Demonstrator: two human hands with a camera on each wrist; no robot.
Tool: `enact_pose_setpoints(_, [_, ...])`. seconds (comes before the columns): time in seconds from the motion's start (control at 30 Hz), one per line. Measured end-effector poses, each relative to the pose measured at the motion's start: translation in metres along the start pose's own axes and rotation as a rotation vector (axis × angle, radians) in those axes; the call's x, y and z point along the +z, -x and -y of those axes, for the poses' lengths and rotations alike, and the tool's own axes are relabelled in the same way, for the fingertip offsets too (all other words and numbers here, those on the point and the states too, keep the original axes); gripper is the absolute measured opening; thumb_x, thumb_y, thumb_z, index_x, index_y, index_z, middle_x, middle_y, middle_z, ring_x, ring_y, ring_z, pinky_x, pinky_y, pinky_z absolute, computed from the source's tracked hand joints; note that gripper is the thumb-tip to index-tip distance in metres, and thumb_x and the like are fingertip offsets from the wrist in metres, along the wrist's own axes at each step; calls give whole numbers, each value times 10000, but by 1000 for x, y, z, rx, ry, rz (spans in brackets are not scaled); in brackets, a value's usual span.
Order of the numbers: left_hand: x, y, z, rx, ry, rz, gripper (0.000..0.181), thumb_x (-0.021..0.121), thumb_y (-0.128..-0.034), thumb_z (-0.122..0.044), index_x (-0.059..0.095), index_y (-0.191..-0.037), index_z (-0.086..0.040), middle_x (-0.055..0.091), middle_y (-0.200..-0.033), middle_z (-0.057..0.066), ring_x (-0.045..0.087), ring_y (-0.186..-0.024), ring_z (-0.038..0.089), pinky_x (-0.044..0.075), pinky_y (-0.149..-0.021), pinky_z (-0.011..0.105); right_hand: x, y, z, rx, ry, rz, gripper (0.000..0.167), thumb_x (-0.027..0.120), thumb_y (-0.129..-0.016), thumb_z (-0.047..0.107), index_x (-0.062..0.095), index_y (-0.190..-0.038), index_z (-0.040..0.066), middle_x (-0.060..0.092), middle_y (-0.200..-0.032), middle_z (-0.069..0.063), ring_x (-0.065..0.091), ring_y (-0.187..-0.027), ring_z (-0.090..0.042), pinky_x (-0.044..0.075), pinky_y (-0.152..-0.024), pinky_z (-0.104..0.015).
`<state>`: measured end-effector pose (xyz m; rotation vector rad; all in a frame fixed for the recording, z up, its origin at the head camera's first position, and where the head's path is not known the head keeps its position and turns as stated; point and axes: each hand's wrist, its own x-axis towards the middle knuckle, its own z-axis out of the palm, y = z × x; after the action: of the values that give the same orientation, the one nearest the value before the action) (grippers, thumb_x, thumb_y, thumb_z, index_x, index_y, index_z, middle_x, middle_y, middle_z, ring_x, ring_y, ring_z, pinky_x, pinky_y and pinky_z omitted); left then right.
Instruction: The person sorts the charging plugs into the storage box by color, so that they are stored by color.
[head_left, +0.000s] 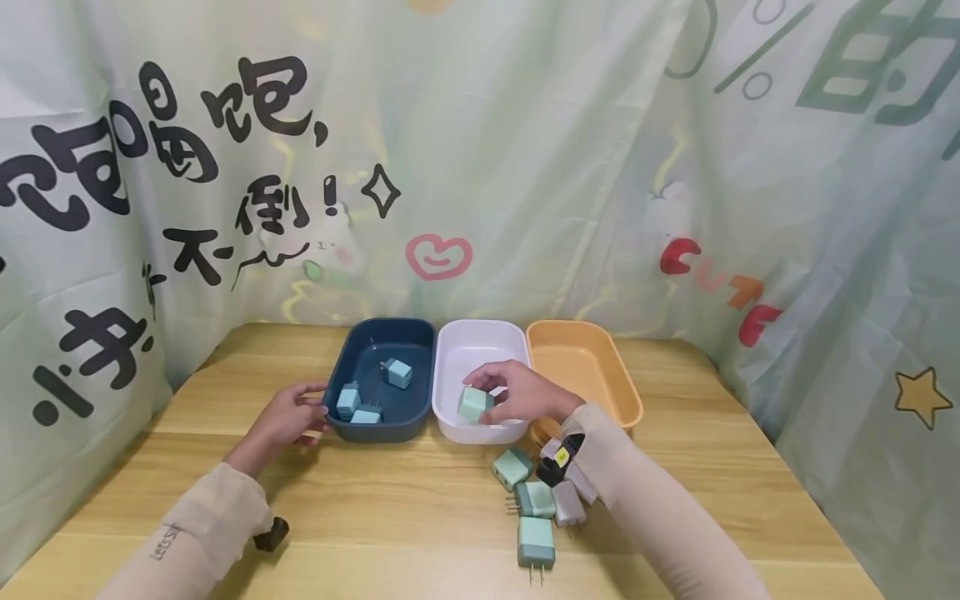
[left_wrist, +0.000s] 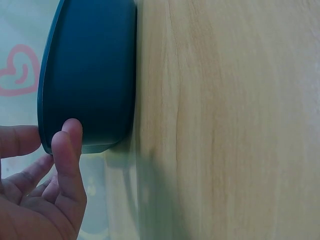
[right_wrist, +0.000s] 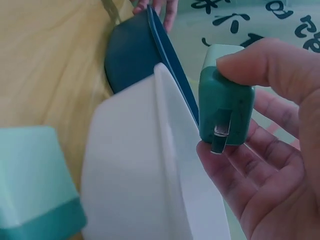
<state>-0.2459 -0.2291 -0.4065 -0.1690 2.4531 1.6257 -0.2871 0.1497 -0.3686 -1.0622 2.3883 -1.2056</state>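
In the head view my right hand (head_left: 521,392) pinches a light green charger plug (head_left: 474,403) over the white box (head_left: 450,354). Its darker green end and a metal prong show in the right wrist view, between thumb and fingers. My left hand (head_left: 288,414) holds the left rim of the dark blue box (head_left: 384,429), with fingertips on both sides of the rim in the left wrist view. Inside the blue box lie three light blue charger plugs (head_left: 397,374).
Right of the white box stands an orange box (head_left: 592,367). On the wooden table (head_left: 390,517), before the boxes, lie three green charger plugs (head_left: 536,537) and several lilac ones (head_left: 567,502), partly hidden by the right wrist. A printed curtain (head_left: 510,167) hangs behind.
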Motion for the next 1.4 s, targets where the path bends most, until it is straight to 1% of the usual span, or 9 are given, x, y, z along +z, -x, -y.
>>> enact_pose_setpoints(0.27, [-1,2,-3,-3,7,-1,513,461,-961,-3,337,-1459,-2,508,-1296,288,637,-850,248,547,-638,371,-7,-17,-5,82,53,-16,477,805,-761,68,645,-1210,82,625,-1031,-20,573,-998,-218,519,-877,-340])
enact_pose_setpoints(0.43, [-1,1,-2,-3,5,-2,508,463,-961,1,342,-1454,0,510,-1295,290,637,-847,248,546,-638,372,-10,-29,-14,88,59,-1,483,809,-743,48,648,-1198,66,634,-1006,-22,598,-983,-209,518,-872,-315])
enact_pose_setpoints(0.57, [-1,1,-1,-1,3,-3,508,468,-962,4,339,-1453,8,517,-1282,290,638,-839,240,545,-632,371,-14,-37,-18,80,75,11,484,817,-732,57,649,-1185,51,650,-1009,-23,614,-986,-206,498,-913,-345])
enact_pose_setpoints(0.67, [-1,1,-1,0,2,-6,506,466,-960,8,340,-1450,10,519,-1275,291,638,-838,243,544,-629,370,-18,-43,-19,96,85,16,481,826,-725,77,654,-1174,62,655,-1011,-18,614,-989,-208,494,-913,-349])
enact_pose_setpoints(0.87, [0,0,0,-6,2,-7,511,467,-958,6,339,-1453,3,496,-1305,297,636,-856,256,546,-639,369,-23,-51,-22,180,43,38,505,839,-709,62,656,-1180,73,646,-1031,-34,603,-1020,-241,527,-828,-312])
enact_pose_setpoints(1.0, [1,0,1,-9,5,-8,511,465,-958,7,339,-1453,1,495,-1307,296,636,-855,256,546,-641,368,-25,-55,-25,232,16,52,508,844,-710,46,657,-1181,79,638,-1053,-35,591,-1048,-248,528,-824,-308])
enact_pose_setpoints(1.17, [2,0,1,-1,10,-15,509,463,-954,15,342,-1449,9,500,-1297,296,638,-842,252,546,-634,369,-26,-59,-28,260,-5,67,516,834,-712,14,650,-1192,64,637,-1076,-47,585,-1067,-254,525,-839,-312])
enact_pose_setpoints(1.4, [1,-1,1,-3,14,-19,503,463,-954,11,349,-1444,12,500,-1305,298,641,-850,253,545,-632,370,-29,-64,-34,292,-31,59,519,825,-704,-10,651,-1191,40,636,-1084,-65,573,-1055,-247,537,-805,-305])
